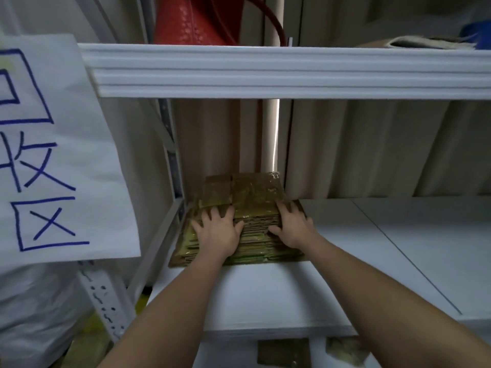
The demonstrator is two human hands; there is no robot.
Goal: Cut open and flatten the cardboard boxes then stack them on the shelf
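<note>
Our left hand (219, 232) and right hand (292, 227) lie spread, pressing the flattened cardboard stack (247, 205) on the shelf (265, 301). We should push evenly, squaring edges into the corner.

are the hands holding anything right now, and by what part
Nothing is gripped. The left hand and right hand press flat on top of the flattened cardboard stack on the shelf.

Both hands, left (219, 233) and right (293, 227), lie flat, fingers spread.
</note>
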